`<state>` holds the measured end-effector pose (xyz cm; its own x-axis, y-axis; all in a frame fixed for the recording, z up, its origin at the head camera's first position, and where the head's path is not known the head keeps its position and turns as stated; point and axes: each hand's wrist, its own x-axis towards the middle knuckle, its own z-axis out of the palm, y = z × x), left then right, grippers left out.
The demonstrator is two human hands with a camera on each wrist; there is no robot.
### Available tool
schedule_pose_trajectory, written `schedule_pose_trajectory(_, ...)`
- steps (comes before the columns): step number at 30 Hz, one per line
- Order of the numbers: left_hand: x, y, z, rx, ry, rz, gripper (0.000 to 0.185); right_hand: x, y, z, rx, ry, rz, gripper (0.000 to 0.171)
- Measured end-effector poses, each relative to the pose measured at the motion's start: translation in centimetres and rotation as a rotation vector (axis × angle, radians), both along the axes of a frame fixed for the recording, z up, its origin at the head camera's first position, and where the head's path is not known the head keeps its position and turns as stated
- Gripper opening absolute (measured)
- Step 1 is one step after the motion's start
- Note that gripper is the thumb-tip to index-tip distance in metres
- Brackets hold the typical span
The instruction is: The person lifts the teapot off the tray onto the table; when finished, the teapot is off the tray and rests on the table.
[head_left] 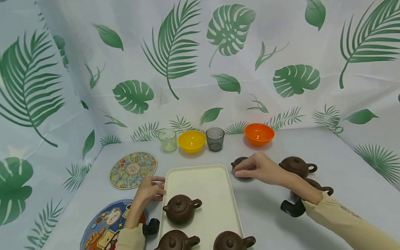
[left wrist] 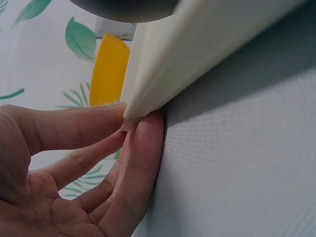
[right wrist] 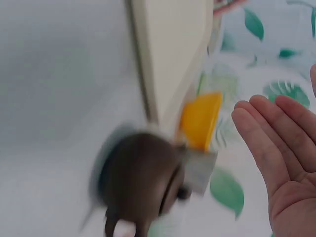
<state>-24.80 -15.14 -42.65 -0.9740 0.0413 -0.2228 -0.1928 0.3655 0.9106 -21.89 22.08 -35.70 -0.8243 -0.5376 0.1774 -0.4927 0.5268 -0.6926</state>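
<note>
Tray (head_left: 200, 178) holds three teapots (head_left: 180, 208); left hand (head_left: 151, 188) pinches its left rim.
Right hand (head_left: 257, 168), fingers straight, hovers over teapot (head_left: 239, 162) right of tray.

— What is the left hand (head_left: 151, 189) on?

— A cream tray (head_left: 203, 178), long and rectangular with rounded corners, flat on the worktop. Fingertips (left wrist: 143, 128) pinch its left rim near the far corner. Three brown teapots stand in its near half.

— And the right hand (head_left: 257, 168)?

— It hovers, fingers straight, over a small brown teapot (head_left: 239, 162) standing upright just right of the tray's far corner.
</note>
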Motion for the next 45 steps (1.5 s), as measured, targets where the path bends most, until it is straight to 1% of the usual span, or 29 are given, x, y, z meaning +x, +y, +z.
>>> schedule_pose_trajectory(5,0.0,-0.1,-0.1,0.006,0.003,-0.005,0.045,-0.9,-3.7,-0.8,0.017,0.001,0.078,0.029)
schedule_pose_trajectory(11,0.1,-0.1,-0.1,0.014,0.003,-0.006,0.046,-1.4,-6.9,-1.4,0.058,-0.022,0.142,0.034)
schedule_pose_trajectory(17,0.1,-0.2,-0.1,0.016,0.007,-0.001,0.046,-1.9,-9.7,-2.4,0.106,-0.035,0.19,0.031)
schedule_pose_trajectory(21,0.0,-0.2,-0.1,0.029,0.008,-0.004,0.046,-1.9,-11.2,-3.0,0.122,-0.01,0.238,0.028)
schedule_pose_trajectory(25,-0.1,-0.1,-0.2,0.027,0.008,-0.013,0.046,-1.8,-12.2,-3.5,0.108,-0.018,0.268,0.023)
schedule_pose_trajectory(29,-0.2,-0.1,-0.2,0.016,0.01,-0.007,0.045,-1.6,-12.9,-4.1,0.103,-0.008,0.292,0.017)
schedule_pose_trajectory(33,0.1,-0.2,0.0,0.008,0.002,-0.001,0.045,-1.1,-13.3,-4.3,0.108,0.005,0.305,0.014)
schedule_pose_trajectory(37,0.3,-0.2,0.1,0.004,-0.005,0.005,0.045,-0.6,-13.5,-4.1,0.125,0.002,0.292,0.012)
schedule_pose_trajectory(45,0.2,0.0,0.1,0.012,0.007,0.001,0.045,0.0,-13.3,-4.1,0.157,0.021,0.255,0.008)
